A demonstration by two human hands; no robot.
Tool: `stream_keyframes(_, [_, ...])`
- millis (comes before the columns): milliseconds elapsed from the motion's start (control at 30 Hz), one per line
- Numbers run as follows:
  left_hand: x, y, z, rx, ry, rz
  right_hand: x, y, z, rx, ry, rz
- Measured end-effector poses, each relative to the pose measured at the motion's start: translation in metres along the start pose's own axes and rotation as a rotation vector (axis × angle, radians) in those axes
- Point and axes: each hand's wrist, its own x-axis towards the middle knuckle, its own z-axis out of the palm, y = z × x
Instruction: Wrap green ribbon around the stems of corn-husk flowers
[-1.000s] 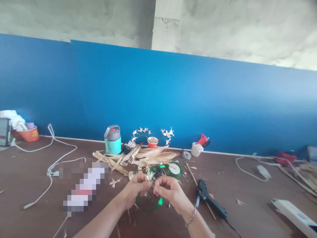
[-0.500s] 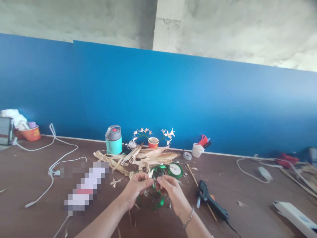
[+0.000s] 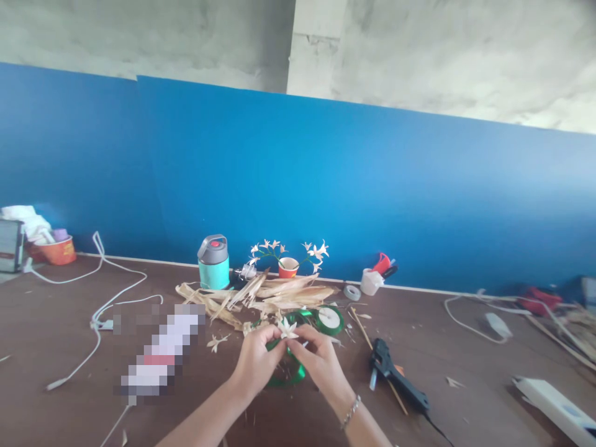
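Note:
Between my fingertips sits a small pale flower with pointed petals, its face turned up. My left hand pinches it from the left and my right hand, with a bracelet at the wrist, from the right. Below and behind the hands runs a loose green ribbon, partly covered by them. A spool of green ribbon lies just beyond my right hand. Another pale flower rests on the table left of my left hand. Dried husk strips are heaped behind.
An orange cup with flower stems and a turquoise flask stand near the blue partition. To the right lie a black glue gun, a thin stick and a tape roll. White cables spread over the left side.
The flower between my hands now shows its open petals upward, where before it was mostly hidden. Both hands have shifted slightly, and the ribbon loop beneath them looks different.

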Motion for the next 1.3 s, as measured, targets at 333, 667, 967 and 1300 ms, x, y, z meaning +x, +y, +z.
stream_keyframes(333, [-0.003,-0.005,0.001,0.231,0.021,0.054,0.000,0.000,0.000,0.077,-0.045,0.003])
stream_keyframes(667, [-0.004,-0.003,0.001,0.225,-0.012,0.039,0.000,0.004,0.003,0.144,0.024,0.006])
stream_keyframes(967, [0.000,0.000,0.005,0.042,-0.015,-0.018,0.002,0.008,0.006,0.087,0.129,-0.064])
stream_keyframes(1300, [-0.005,0.001,0.009,0.247,0.131,-0.039,0.001,0.009,0.011,0.238,0.165,0.053])
